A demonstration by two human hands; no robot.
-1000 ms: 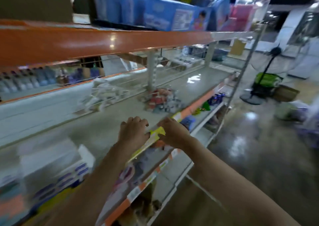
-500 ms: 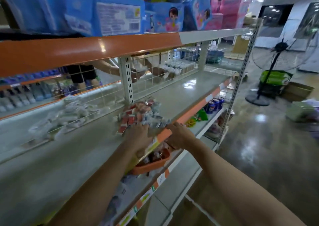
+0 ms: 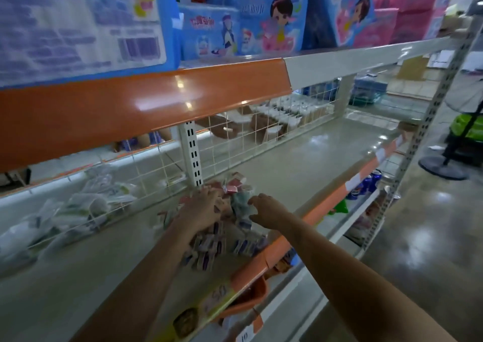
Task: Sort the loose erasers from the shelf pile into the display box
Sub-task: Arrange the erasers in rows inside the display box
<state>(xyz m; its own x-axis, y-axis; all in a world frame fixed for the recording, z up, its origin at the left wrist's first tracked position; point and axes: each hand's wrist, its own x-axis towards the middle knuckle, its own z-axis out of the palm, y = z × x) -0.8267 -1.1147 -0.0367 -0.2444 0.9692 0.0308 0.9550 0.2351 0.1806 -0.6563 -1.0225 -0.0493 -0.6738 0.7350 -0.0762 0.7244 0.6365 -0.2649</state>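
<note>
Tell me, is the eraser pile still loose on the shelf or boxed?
Loose. The erasers lie scattered on the shelf, with the left hand on them; no erasers are seen inside a box.

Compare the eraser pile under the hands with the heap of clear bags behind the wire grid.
The eraser pile shows red and purple wrappers; the clear bags look pale and whitish. The pile lies near the shelf's front edge, with the left hand on it; the bags sit behind the wire grid, untouched. Both are loose heaps.

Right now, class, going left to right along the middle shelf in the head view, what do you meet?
Clear plastic packets → left hand → eraser pile → right hand → bare shelf.
</note>
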